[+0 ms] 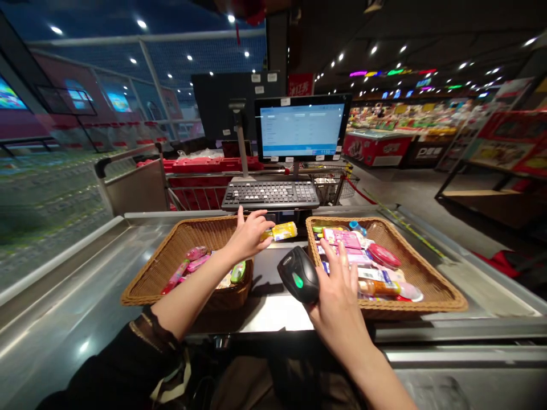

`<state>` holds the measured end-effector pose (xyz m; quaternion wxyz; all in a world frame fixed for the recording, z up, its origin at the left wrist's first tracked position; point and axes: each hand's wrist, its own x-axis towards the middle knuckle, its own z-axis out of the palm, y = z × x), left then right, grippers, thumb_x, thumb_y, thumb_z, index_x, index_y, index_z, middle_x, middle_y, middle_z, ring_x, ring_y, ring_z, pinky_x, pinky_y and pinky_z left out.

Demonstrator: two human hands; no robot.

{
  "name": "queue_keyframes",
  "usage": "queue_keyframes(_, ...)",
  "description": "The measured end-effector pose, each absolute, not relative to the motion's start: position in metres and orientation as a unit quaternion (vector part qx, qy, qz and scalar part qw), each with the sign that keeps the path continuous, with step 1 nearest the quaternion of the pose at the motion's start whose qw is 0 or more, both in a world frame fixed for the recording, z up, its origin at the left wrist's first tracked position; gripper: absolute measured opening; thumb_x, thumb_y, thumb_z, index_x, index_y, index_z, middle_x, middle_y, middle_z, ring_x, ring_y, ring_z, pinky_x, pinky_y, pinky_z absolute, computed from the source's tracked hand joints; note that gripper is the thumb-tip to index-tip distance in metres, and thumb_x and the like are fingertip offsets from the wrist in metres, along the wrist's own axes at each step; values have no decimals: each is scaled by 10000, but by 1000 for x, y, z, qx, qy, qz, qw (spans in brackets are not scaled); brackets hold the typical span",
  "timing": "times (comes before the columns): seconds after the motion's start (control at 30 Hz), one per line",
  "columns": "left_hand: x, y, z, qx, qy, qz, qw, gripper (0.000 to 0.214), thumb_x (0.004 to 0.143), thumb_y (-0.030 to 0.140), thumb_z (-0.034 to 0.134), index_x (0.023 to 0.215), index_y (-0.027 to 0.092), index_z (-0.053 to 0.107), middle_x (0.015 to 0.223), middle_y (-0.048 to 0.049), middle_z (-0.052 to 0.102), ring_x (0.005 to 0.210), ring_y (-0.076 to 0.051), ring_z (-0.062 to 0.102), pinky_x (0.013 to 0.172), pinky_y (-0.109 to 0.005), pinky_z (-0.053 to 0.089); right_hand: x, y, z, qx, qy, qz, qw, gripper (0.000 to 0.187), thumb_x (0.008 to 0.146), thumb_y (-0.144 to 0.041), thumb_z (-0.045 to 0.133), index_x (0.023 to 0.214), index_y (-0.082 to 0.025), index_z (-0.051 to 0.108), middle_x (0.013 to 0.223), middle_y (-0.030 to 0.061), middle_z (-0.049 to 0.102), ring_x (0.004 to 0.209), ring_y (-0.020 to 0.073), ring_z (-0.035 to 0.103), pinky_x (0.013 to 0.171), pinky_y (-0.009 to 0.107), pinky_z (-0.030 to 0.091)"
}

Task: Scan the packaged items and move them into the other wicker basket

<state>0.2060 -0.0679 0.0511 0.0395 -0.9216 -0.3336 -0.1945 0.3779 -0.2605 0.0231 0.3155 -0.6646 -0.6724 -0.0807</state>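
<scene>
My left hand (248, 234) is closed on a small yellow packet (282, 231) and holds it above the gap between two wicker baskets. My right hand (337, 287) grips a black handheld scanner (299, 274) with a green light, its fingers spread over the left rim of the right basket (427, 285). That basket holds several pink, red and orange packets. The left basket (154, 279) has a few pink and green packets in it.
A keyboard (270, 195) and a lit screen (301, 128) stand behind the baskets on the steel checkout counter (85, 307). Red shopping carts (200, 182) sit behind the counter. Shop aisles and shelves stretch off to the right.
</scene>
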Motion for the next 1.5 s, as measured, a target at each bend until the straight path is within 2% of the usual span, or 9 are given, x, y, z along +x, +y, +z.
queue_keyframes(0.23, 216, -70, 56, -927, -322, -190, 35, 299, 873, 275, 604, 1161, 240, 677, 1020, -75, 704, 1347, -324, 480, 1161, -761, 4, 388, -264, 22, -668, -653, -49, 354, 478, 682, 14, 501, 1099, -172, 644, 1664, 140, 249, 1568, 407, 42, 1175, 740, 208)
queue_keyframes(0.37, 246, -70, 51, -939, -287, -190, 31, 289, 863, 287, 609, 1139, 252, 683, 1000, -73, 710, 1328, -329, 498, 1157, -764, 6, 409, -275, 19, -694, -611, -51, 378, 567, 722, -21, 546, 1266, -171, 601, 1636, 167, 293, 1562, 409, 91, 1178, 719, 231)
queue_keyframes(0.43, 273, -72, 45, -947, -262, -185, 21, 284, 862, 281, 616, 1138, 252, 680, 1004, -76, 717, 1329, -327, 500, 1158, -766, 10, 428, -284, 14, -711, -578, -76, 394, 531, 760, -60, 581, 1282, -157, 593, 1620, 187, 306, 1555, 414, 121, 1185, 702, 235)
queue_keyframes(0.53, 328, -82, 35, -960, -224, -166, 5, 278, 864, 263, 632, 1138, 242, 672, 1084, -95, 725, 1335, -326, 496, 1146, -786, 36, 465, -306, 4, -736, -524, -99, 417, 446, 824, -190, 627, 1268, -167, 591, 1597, 191, 329, 1544, 415, 167, 1189, 696, 241)
queue_keyframes(0.67, 410, -105, 23, -975, -179, -132, 2, 295, 850, 264, 668, 1143, 235, 679, 1248, -131, 694, 1327, -338, 500, 1145, -788, 97, 510, -339, -4, -775, -452, -83, 434, 395, 849, -296, 638, 1220, -163, 623, 1607, 190, 297, 1545, 428, 157, 1189, 673, 273)
queue_keyframes(0.9, 513, -147, -1, -987, -151, -56, -1, 202, 832, 127, 584, 928, 131, 762, 1030, -180, 734, 1163, -365, 604, 1144, -680, 300, 542, -370, -5, -798, -369, -105, 465, 297, 853, -328, 621, 1060, -127, 692, 1594, 205, 331, 1459, 416, 364, 1182, 624, 309)
queue_keyframes(1.03, 529, -153, -21, -988, -150, -37, 9, 282, 839, 73, 527, 1002, 152, 743, 1037, -172, 736, 1183, -363, 595, 1154, -700, 267, 549, -374, -8, -798, -358, -112, 472, 280, 852, -362, 630, 996, -137, 712, 1591, 186, 347, 1445, 397, 391, 1185, 592, 314)
queue_keyframes(1.23, 527, -153, -35, -986, -158, -42, 19, 371, 851, 57, 507, 1179, 155, 651, 1203, -175, 687, 1242, -343, 555, 1167, -713, 226, 550, -372, -8, -800, -345, -101, 481, 334, 853, -367, 643, 1089, -138, 699, 1593, 181, 345, 1422, 384, 422, 1177, 584, 328)
queue_keyframes(1.5, 509, -152, -20, -984, -166, -69, 5, 303, 941, 159, 475, 1198, 172, 633, 1272, -182, 650, 1307, -372, 498, 1124, -740, 274, 550, -370, -9, -798, -349, -112, 478, 256, 836, -352, 655, 981, -145, 700, 1568, 191, 369, 1437, 379, 396, 1178, 598, 327)
